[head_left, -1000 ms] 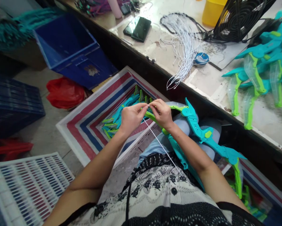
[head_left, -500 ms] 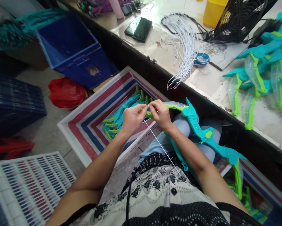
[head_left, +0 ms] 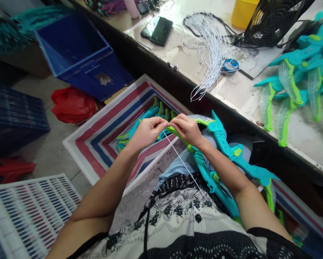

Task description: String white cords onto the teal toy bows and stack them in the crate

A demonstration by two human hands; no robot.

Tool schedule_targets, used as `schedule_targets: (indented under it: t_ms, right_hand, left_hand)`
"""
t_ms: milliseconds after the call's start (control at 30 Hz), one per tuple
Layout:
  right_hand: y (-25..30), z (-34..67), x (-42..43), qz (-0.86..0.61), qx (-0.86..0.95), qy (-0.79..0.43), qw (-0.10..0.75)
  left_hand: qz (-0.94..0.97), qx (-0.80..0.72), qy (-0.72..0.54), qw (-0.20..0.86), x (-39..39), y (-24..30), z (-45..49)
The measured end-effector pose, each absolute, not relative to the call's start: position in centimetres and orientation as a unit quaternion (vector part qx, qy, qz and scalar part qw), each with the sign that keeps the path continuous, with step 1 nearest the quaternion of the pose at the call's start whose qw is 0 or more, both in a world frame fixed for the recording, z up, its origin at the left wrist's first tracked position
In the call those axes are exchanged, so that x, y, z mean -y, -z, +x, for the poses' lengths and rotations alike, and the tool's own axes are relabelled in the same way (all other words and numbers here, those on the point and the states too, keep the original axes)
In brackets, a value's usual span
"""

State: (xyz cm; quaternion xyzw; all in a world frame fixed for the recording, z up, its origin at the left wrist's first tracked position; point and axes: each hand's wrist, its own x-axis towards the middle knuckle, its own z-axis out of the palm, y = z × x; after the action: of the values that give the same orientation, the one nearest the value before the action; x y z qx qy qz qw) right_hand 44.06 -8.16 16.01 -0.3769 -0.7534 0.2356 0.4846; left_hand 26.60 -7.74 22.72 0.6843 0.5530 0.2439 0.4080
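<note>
A teal and green toy bow lies across my lap, its green tip pointing left. My right hand grips that green tip. My left hand pinches the end of a white string right beside the tip, fingertips touching those of the other hand. The string runs taut from the tip down toward my waist. Below my hands a striped woven bag holds several finished bows.
The workbench on the right carries a bundle of white strings, a blue tape roll, two phones, a yellow cup, a black fan and unstrung bows. A blue crate and red bag sit on the floor.
Both hands stay joined at the bow tip, working the string end. The bow's lower limb has swung slightly closer to my body; the view shifted a little.
</note>
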Motion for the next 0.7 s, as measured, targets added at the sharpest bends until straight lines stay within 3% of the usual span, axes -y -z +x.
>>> schedule_targets:
  t_ms: [267,367,467,567,700]
  right_hand:
    - [-14.9,43.4,9.6,-0.45,0.628,-0.407,0.487]
    - [-15.0,43.6,9.8,-0.454,0.644,-0.391,0.475]
    - [-15.2,47.0,11.4,-0.503,0.674,-0.296,0.453]
    - [-14.6,52.7,15.1,-0.643,0.664,-0.139,0.355]
    - [-12.4,58.4,21.1,-0.737,0.662,-0.076,0.111]
  left_hand:
    - [0.722,-0.551,-0.244,0.34,8.5,-21.8,26.7]
    - [0.755,-0.535,-0.235,0.298,8.5,-21.6,27.0]
    - [0.761,-0.535,-0.248,0.271,8.7,-21.4,27.1]
    - [0.742,-0.543,-0.276,0.281,9.1,-21.2,26.9]
    - [0.705,-0.537,-0.319,0.335,9.5,-20.7,26.4]
